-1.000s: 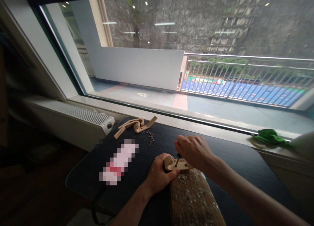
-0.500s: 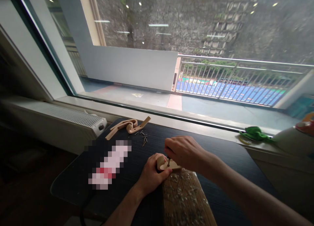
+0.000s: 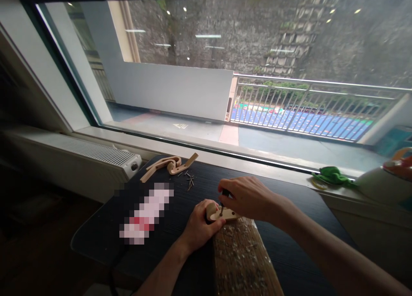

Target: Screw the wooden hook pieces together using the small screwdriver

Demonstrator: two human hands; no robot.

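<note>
In the head view, two bare hands work at a dark tabletop [image 3: 175, 210] by a big window. The left hand [image 3: 199, 225] has its fingers wrapped around the curly end of a small, pale wooden piece [image 3: 228, 214]. Its thumb presses on the side closest to the person. The wooden piece lies at the far end of a thick brown wood block [image 3: 243, 257], and a dark, round hole shows in it, near the right hand. The block is rough on top, with lots of shiny bits.

The right hand [image 3: 255, 197] has its fingers curled tight around the black handle of a thin tool [image 3: 226, 193], which looks like a screwdriver. The thin metal part points down, and its tip touches the wooden piece near the curl.

Farther back, toward the window, two more curly wooden pieces [image 3: 185, 167] lie close together on the tabletop. A little pile of screws or nails [image 3: 190, 181] sits just beside them; they are too small to tell which. A long pink and white thing [image 3: 149, 210] lies to the left of the hands, too blurry to name. On the right, a green cloth [image 3: 331, 176] is bunched up on the windowsill [image 3: 286, 175]. A white heater [image 3: 106, 156] stands at the left, under the window.
</note>
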